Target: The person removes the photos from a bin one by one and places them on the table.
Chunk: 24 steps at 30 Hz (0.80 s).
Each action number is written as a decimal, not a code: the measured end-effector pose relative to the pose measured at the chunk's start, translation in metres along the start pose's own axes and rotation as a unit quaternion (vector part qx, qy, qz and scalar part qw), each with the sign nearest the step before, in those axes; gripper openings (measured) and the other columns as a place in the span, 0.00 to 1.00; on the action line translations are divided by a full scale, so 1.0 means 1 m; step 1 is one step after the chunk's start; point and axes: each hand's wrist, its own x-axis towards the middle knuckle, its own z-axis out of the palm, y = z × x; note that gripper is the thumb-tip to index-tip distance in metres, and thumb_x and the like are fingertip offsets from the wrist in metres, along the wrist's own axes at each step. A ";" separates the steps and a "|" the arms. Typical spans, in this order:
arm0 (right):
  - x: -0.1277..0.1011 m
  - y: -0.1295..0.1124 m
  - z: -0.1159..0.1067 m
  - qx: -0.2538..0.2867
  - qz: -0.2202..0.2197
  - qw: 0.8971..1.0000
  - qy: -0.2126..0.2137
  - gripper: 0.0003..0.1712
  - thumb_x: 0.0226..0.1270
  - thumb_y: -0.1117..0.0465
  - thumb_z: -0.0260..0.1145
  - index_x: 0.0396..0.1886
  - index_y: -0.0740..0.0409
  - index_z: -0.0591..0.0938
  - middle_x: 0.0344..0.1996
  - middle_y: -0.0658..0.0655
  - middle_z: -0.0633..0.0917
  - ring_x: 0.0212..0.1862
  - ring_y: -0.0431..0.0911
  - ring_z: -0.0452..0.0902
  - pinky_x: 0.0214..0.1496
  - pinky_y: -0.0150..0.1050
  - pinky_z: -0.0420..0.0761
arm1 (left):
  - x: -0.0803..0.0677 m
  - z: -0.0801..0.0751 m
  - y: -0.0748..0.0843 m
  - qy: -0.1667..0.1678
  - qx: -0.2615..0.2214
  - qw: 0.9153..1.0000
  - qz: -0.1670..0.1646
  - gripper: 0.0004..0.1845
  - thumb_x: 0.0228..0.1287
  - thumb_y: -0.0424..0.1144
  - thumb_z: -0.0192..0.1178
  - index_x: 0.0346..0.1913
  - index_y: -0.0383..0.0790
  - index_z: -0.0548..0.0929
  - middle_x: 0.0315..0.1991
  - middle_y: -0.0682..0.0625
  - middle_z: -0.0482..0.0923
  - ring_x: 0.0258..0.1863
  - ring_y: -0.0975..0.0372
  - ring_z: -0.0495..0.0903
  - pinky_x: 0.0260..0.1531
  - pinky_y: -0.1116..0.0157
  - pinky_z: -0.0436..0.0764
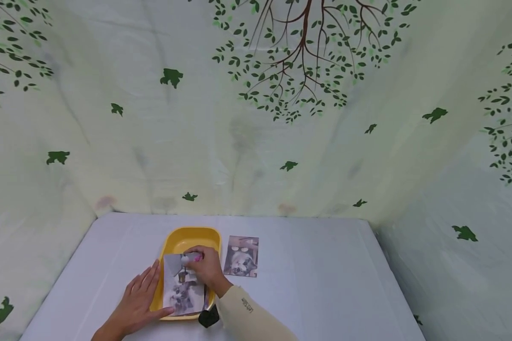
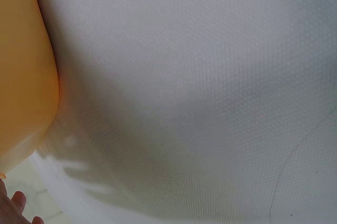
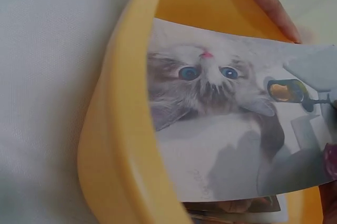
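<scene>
The yellow tray (image 1: 192,233) sits on the white surface (image 1: 324,284), left of centre and near its far edge. The kitten card (image 1: 183,297) lies inside, above a second card (image 3: 253,205). Right hand (image 1: 210,268): fingers curled, pinching the kitten card at its far edge, toward the right corner. Left hand (image 1: 134,299): fingers straight and slightly spread along the tray's left edge; thumb extended over the near left corner. A loose card (image 1: 242,256) lies flat beside the tray's right edge.
</scene>
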 end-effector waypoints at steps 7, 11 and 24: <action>-0.001 0.001 -0.010 0.003 -0.017 1.000 0.023 0.11 0.57 0.64 0.73 0.37 0.43 0.88 0.36 0.38 0.80 0.40 0.36 0.75 0.50 0.35 0.79 | 0.001 0.000 0.000 0.002 0.008 1.000 0.004 0.64 0.49 0.71 0.60 0.76 0.32 0.42 0.76 0.39 0.44 0.70 0.41 0.48 0.65 0.39 0.47; 0.003 0.004 -0.022 0.024 -0.056 0.998 0.035 0.11 0.58 0.65 0.72 0.40 0.47 0.88 0.39 0.41 0.82 0.41 0.37 0.75 0.48 0.33 0.80 | 0.000 0.003 -0.002 0.027 0.014 0.999 0.021 0.63 0.51 0.69 0.60 0.76 0.35 0.39 0.77 0.42 0.39 0.70 0.43 0.49 0.65 0.40 0.48; 0.023 -0.006 -0.085 0.121 -0.106 0.981 0.105 0.13 0.57 0.68 0.71 0.44 0.58 0.87 0.34 0.53 0.82 0.32 0.39 0.74 0.31 0.30 0.75 | -0.001 0.005 -0.006 0.055 0.015 0.997 0.051 0.63 0.52 0.68 0.60 0.76 0.35 0.38 0.78 0.46 0.35 0.69 0.44 0.50 0.64 0.42 0.48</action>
